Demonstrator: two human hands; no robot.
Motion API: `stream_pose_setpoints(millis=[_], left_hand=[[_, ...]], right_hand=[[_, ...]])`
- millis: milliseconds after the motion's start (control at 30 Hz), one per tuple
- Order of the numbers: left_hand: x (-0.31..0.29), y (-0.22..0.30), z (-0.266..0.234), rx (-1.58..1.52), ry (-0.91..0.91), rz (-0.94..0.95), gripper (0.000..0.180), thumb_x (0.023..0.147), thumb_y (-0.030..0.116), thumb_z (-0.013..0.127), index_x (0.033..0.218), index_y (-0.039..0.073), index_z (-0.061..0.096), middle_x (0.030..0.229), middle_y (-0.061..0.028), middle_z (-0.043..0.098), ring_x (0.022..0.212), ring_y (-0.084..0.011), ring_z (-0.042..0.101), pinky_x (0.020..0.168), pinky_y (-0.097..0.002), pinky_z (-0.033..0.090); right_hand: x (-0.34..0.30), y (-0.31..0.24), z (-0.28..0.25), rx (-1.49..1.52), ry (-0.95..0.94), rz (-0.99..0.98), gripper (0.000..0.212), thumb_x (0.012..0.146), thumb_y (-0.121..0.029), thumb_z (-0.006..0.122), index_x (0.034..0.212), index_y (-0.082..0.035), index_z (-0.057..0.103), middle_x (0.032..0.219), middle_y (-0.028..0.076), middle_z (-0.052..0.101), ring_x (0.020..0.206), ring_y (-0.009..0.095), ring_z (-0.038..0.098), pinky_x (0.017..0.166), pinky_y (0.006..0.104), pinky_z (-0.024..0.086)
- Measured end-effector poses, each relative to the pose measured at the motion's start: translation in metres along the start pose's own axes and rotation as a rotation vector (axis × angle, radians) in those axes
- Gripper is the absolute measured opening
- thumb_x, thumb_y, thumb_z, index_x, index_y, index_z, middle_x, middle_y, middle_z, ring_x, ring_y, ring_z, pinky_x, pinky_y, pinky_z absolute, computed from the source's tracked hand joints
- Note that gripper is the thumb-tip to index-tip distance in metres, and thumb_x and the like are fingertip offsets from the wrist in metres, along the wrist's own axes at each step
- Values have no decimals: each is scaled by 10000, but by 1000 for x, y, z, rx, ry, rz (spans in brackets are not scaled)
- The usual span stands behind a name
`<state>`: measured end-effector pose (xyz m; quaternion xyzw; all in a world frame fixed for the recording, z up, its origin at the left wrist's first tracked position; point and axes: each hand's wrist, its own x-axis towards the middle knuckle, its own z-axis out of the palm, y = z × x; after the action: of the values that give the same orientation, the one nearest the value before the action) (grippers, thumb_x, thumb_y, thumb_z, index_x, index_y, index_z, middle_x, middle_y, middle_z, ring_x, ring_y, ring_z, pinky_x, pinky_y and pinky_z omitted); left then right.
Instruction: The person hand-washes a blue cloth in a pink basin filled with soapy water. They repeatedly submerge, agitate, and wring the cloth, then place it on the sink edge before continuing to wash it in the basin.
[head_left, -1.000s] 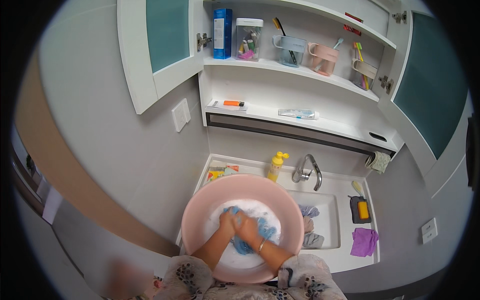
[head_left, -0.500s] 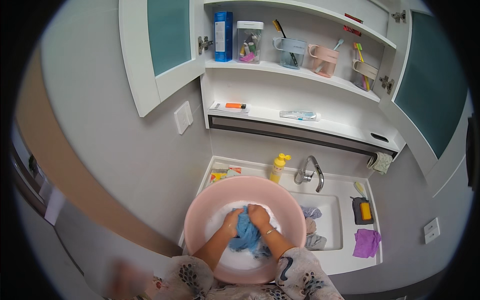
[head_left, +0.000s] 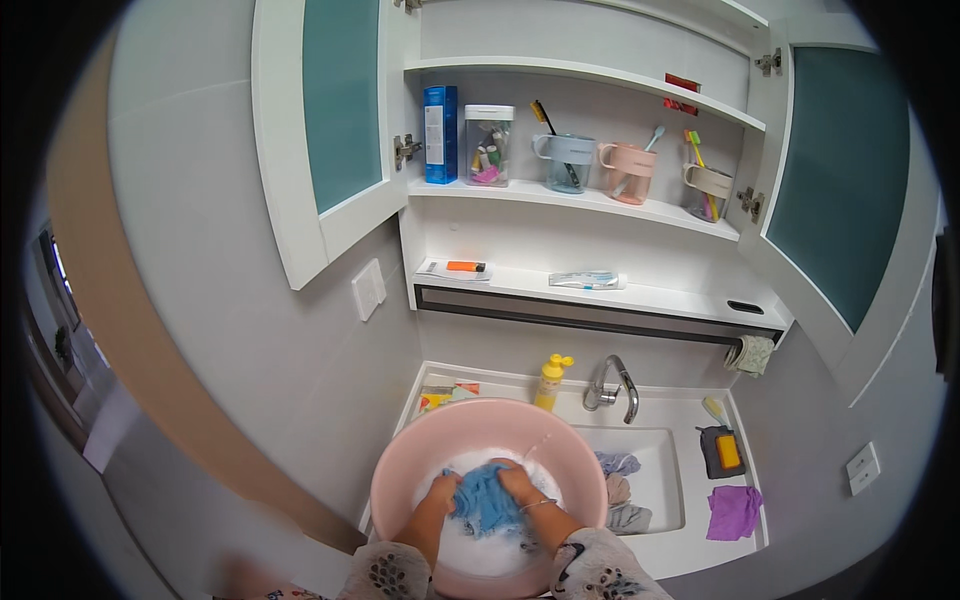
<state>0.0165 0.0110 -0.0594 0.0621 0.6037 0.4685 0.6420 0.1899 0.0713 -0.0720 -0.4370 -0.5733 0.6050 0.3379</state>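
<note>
A wet blue cloth (head_left: 487, 500) is stretched between my two hands, just over the suds in a large pink basin (head_left: 405, 450). My left hand (head_left: 441, 492) grips its left edge, fingers closed on the fabric. On the opposite edge my right hand (head_left: 517, 483) holds the cloth, its fingertips partly hidden by folds. White foamy water (head_left: 480, 555) fills the basin's bottom, and the cloth's lower end hangs into it. A thin bracelet circles my right wrist.
Right of the basin, a white sink (head_left: 660, 470) holds several crumpled garments (head_left: 625, 517). Behind stand a yellow bottle (head_left: 549, 383) and a chrome faucet (head_left: 612, 390). A purple cloth (head_left: 734, 513) and a yellow soap bar (head_left: 727, 452) lie at right. Open cabinet doors (head_left: 345, 110) flank shelves of cups.
The blue cloth has gone from bunched between close hands to spread wider, with my hands farther apart. The view has tilted up, so the basin and shelves sit lower in the picture.
</note>
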Motion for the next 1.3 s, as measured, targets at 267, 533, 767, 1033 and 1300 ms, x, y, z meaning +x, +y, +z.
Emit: stream_pose_setpoints(millis=[267, 533, 767, 1033, 1300], left_hand=[[1, -15, 15, -301, -281, 341, 355, 837, 238, 546, 1111, 21, 482, 964, -130, 551, 840, -224, 557, 705, -393, 486], [46, -19, -6, -505, -476, 192, 283, 876, 305, 484, 976, 45, 532, 947, -102, 581, 798, -227, 577, 741, -382, 481], [-63, -3, 66, -428, -138, 174, 314, 846, 279, 538, 988, 0, 540, 892, -115, 579, 760, -206, 574, 637, -363, 491], [20, -21, 13, -523, -420, 193, 259, 860, 322, 476, 816, 73, 534, 776, -64, 569, 690, -213, 559, 660, -389, 485], [-49, 21, 33, -156, 16, 308, 308, 777, 213, 612, 983, 4, 521, 988, -140, 544, 795, -235, 594, 678, -379, 508]], right_hand=[[-70, -94, 66, -631, 193, -406, 265, 801, -309, 545, 802, -58, 628, 785, 217, 609, 743, 363, 591, 665, 412, 472], [-98, -133, 75, -788, 154, -391, 320, 836, -329, 449, 831, -59, 623, 738, 189, 615, 689, 359, 600, 625, 449, 474], [-40, -99, 26, -833, 324, -167, 236, 843, -250, 450, 783, -75, 597, 732, 165, 608, 658, 362, 578, 612, 454, 460], [-73, -88, 77, -1096, 76, -336, 233, 816, -270, 462, 795, -95, 614, 688, 165, 603, 650, 330, 590, 591, 438, 466], [9, -17, 10, -259, 204, -84, 456, 737, -412, 639, 942, -7, 596, 893, 175, 617, 841, 257, 581, 763, 342, 445]])
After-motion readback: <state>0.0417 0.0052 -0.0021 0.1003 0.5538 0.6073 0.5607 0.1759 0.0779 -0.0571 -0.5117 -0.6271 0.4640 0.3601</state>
